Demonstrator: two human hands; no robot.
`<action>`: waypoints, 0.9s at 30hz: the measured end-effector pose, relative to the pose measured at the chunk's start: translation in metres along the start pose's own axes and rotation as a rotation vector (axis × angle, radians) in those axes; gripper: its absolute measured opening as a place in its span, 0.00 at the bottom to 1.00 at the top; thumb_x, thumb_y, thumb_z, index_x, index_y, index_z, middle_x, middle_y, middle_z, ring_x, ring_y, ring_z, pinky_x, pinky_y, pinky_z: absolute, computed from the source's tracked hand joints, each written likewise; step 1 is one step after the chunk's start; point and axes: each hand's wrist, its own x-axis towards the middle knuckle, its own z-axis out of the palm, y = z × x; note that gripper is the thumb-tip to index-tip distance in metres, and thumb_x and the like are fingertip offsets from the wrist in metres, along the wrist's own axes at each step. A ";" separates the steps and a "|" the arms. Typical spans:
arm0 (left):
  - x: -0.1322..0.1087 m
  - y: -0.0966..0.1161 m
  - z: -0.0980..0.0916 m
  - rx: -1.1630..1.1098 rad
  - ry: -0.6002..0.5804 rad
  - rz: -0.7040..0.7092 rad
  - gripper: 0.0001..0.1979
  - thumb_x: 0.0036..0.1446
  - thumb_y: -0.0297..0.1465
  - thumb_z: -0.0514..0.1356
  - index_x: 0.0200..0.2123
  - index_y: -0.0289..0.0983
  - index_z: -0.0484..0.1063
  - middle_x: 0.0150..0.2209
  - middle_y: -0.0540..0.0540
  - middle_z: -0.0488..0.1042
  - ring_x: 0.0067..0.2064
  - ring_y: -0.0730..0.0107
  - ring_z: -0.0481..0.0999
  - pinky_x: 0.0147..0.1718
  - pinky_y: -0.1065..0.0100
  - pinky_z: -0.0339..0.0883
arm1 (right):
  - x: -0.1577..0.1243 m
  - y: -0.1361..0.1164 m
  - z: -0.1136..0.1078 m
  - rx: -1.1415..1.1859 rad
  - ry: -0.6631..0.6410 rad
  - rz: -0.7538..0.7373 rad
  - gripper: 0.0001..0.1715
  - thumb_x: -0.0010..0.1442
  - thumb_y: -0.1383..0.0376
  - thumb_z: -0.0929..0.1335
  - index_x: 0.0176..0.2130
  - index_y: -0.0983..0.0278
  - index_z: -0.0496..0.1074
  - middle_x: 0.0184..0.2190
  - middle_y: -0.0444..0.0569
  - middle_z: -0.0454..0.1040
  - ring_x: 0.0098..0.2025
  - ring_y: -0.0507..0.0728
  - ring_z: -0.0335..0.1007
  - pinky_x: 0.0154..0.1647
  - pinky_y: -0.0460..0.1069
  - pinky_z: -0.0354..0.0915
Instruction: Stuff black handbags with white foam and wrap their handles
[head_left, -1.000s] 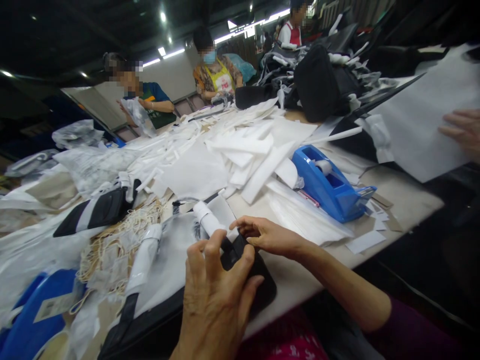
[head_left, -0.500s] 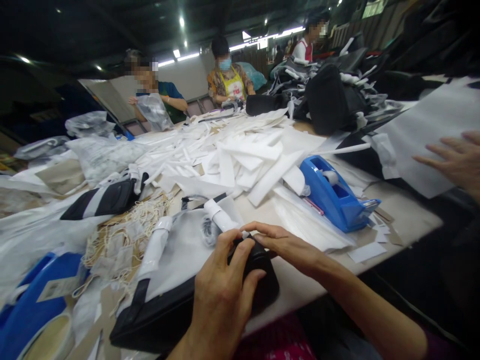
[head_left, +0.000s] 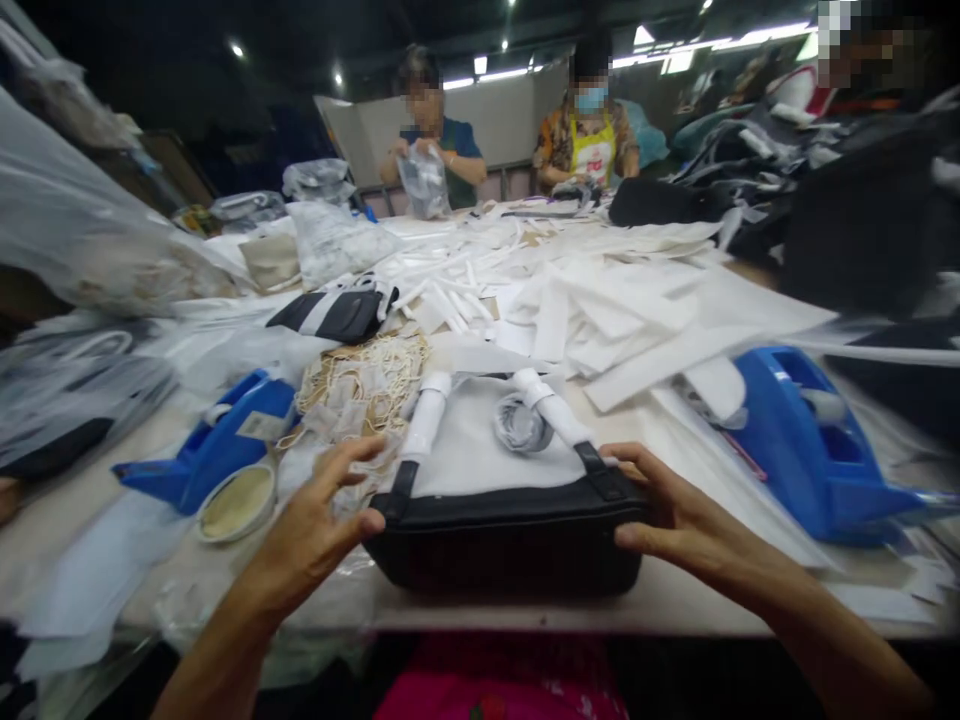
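A black bag [head_left: 510, 545] lies on the table edge in front of me, its body partly covered by white wrapping [head_left: 480, 445] and its straps rolled in white paper. My left hand [head_left: 322, 525] grips the bag's left end, thumb on the front, fingers spread over the top. My right hand [head_left: 667, 510] holds the right end the same way, fingers over the top corner by the strap.
A blue tape dispenser [head_left: 817, 450] stands at the right, another [head_left: 217, 445] at the left with a tape roll [head_left: 236, 500]. White paper strips [head_left: 600, 300], tags on strings [head_left: 367, 375] and a second black bag [head_left: 330, 312] cover the table. Three people work at the far side.
The view has swung left and the bag now lies square to me. My left hand moved from the bag's right end to its left end; my right hand now grips the right end.
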 end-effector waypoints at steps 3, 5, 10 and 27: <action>-0.011 -0.022 0.010 -0.235 -0.117 0.006 0.37 0.47 0.59 0.56 0.53 0.40 0.66 0.60 0.37 0.60 0.61 0.48 0.60 0.54 0.57 0.65 | -0.001 0.006 0.006 -0.080 0.135 -0.002 0.35 0.52 0.56 0.72 0.56 0.55 0.58 0.48 0.53 0.69 0.46 0.62 0.70 0.44 0.53 0.68; -0.015 -0.023 0.019 -0.221 -0.050 0.052 0.31 0.48 0.53 0.62 0.52 0.41 0.67 0.62 0.39 0.57 0.64 0.51 0.56 0.56 0.58 0.63 | -0.002 0.008 0.009 -0.159 0.219 -0.035 0.32 0.52 0.55 0.72 0.54 0.54 0.62 0.55 0.55 0.64 0.50 0.64 0.68 0.44 0.54 0.69; -0.015 -0.020 0.026 -0.258 -0.076 0.023 0.29 0.47 0.44 0.66 0.52 0.43 0.67 0.59 0.41 0.62 0.59 0.54 0.63 0.55 0.60 0.62 | -0.003 0.008 0.013 -0.295 0.289 -0.111 0.29 0.51 0.56 0.73 0.52 0.55 0.65 0.63 0.55 0.53 0.56 0.66 0.63 0.48 0.56 0.68; -0.013 -0.023 0.060 -0.802 -0.013 -0.250 0.13 0.48 0.39 0.66 0.32 0.36 0.70 0.29 0.53 0.68 0.33 0.72 0.66 0.31 0.75 0.58 | 0.005 0.012 0.032 -0.253 0.403 0.031 0.24 0.51 0.51 0.71 0.43 0.59 0.65 0.31 0.42 0.68 0.33 0.55 0.63 0.32 0.46 0.60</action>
